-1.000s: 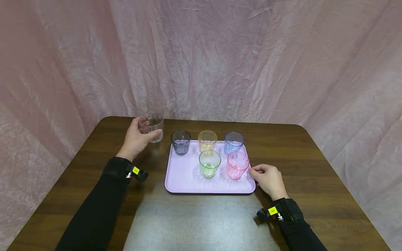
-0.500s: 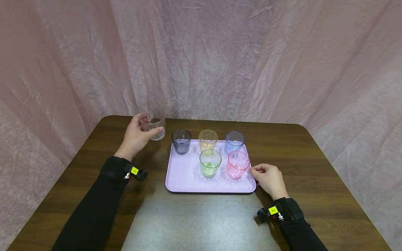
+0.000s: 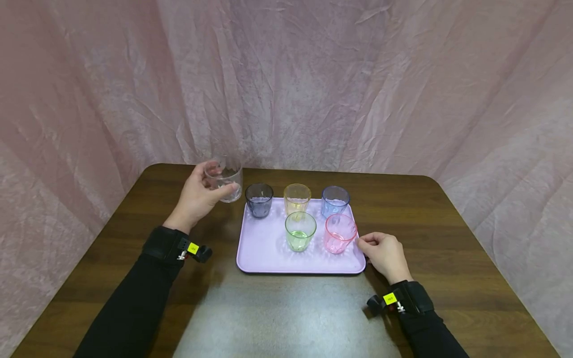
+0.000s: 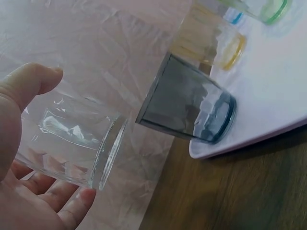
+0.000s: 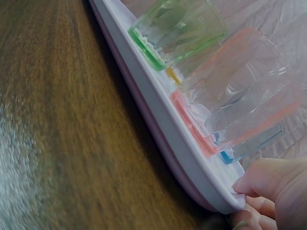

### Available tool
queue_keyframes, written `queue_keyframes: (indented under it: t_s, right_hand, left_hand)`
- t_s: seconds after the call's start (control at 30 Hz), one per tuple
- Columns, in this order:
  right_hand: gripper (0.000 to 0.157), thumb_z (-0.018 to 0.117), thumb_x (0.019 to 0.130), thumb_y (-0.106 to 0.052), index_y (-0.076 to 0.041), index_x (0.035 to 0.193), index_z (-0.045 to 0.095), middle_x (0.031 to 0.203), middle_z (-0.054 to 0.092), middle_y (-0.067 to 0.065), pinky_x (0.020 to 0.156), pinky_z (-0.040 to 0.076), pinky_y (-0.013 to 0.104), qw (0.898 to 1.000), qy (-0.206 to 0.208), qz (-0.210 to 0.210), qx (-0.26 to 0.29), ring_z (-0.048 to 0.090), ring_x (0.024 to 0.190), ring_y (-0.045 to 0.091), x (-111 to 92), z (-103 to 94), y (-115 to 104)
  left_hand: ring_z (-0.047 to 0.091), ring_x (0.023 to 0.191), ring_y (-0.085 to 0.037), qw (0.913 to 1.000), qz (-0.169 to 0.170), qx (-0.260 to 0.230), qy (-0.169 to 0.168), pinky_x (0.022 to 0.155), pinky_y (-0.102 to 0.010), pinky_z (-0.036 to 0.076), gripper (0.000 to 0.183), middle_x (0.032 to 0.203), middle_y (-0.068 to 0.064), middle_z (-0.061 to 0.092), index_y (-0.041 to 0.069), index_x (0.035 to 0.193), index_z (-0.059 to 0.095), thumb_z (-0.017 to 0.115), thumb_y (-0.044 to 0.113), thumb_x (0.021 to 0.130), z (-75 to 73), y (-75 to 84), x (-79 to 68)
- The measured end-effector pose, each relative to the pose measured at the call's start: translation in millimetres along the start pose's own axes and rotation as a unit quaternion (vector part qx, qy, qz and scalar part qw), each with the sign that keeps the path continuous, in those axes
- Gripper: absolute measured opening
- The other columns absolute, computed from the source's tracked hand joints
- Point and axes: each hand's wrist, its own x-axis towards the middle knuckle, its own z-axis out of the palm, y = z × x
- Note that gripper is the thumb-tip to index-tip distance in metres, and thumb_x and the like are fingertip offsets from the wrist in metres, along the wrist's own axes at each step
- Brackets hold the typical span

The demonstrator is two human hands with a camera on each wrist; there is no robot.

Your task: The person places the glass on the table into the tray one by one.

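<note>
My left hand (image 3: 197, 198) grips a clear glass (image 4: 72, 136) round its side, above the table left of the tray. In the left wrist view the thumb lies on one side of this glass and the fingers on the other. On the lilac tray (image 3: 264, 256) stand a grey glass (image 3: 258, 201), a yellow glass (image 3: 297, 200) and a blue glass (image 3: 334, 203) along the back. Before them are a green glass (image 3: 300, 232) and a pink glass (image 3: 339, 234). My right hand (image 3: 386, 253) pinches the tray's right rim between thumb and fingers, beside the pink glass.
The tray lies on a dark wooden table (image 3: 452, 258) with rounded back corners. A pink curtain (image 3: 286, 84) hangs just behind the table's far edge. Bare tray surface shows at its front left, before the grey glass.
The left hand has carried the clear glass a little to the right, closer to the grey glass. The right hand keeps its pinch on the tray rim.
</note>
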Motion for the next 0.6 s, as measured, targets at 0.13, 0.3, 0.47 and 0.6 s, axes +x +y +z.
queue_keyframes:
  t_s: [0.13,0.3,0.47,0.6]
  right_hand:
    - [0.023,0.071,0.09,-0.029,-0.006,0.094,0.075,0.077,0.07,0.003,0.053,0.051,0.027,1.0,-0.001,0.0,-0.001,0.061,0.06,0.015,0,-0.6,1]
    - [0.022,0.072,0.09,-0.027,-0.006,0.093,0.075,0.076,0.07,0.003,0.053,0.051,0.028,1.0,0.004,-0.002,0.0,0.061,0.059,0.014,0,-0.3,1]
    - [0.022,0.072,0.09,-0.028,-0.006,0.093,0.075,0.075,0.07,0.002,0.053,0.051,0.028,1.0,0.005,-0.004,-0.002,0.061,0.059,0.014,0,0.2,1]
    - [0.022,0.072,0.09,-0.028,-0.006,0.093,0.075,0.076,0.07,0.003,0.053,0.051,0.028,1.0,0.005,-0.001,0.0,0.061,0.059,0.014,1,0.1,1]
  left_hand:
    - [0.048,0.106,-0.022,0.9999,0.01,0.002,-0.002,0.083,-0.038,0.043,0.085,0.133,-0.01,0.048,0.009,0.145,0.036,0.084,0.034,0.08,3.1,3.1,-2.9]
    - [0.05,0.103,-0.019,0.9997,0.023,-0.001,-0.004,0.083,-0.035,0.042,0.084,0.131,-0.011,0.049,0.005,0.144,0.037,0.085,0.029,0.08,6.9,6.8,-6.4]
    - [0.051,0.103,-0.018,0.9996,0.025,-0.003,-0.01,0.084,-0.032,0.042,0.084,0.13,-0.01,0.05,0.005,0.144,0.037,0.085,0.028,0.079,9.9,9.1,-10.5]
    - [0.052,0.103,-0.017,0.9994,0.029,-0.01,-0.015,0.084,-0.031,0.042,0.082,0.129,-0.009,0.051,0.005,0.144,0.038,0.085,0.026,0.08,11.8,11.8,-14.1]
